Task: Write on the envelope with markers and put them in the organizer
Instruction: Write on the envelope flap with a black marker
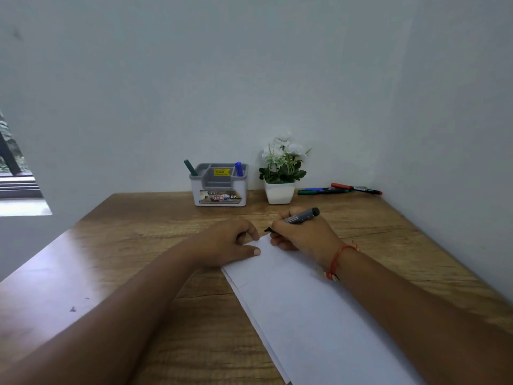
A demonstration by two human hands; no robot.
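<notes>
Head view. Writing step in hand: right hand (302,234) grips the black marker (301,216), tip at the far corner of the envelope (313,315). Left hand (230,243) rests on that corner, thumb flat, fingers loosely curled, enclosing nothing. No writing visible yet. Next move calls for steady strokes, then transfer to the organizer (219,190), which holds 2 markers. 3 loose markers (323,191) lie beside the plant (280,173). Wooden table (138,245) in a plain wall corner; window left.
</notes>
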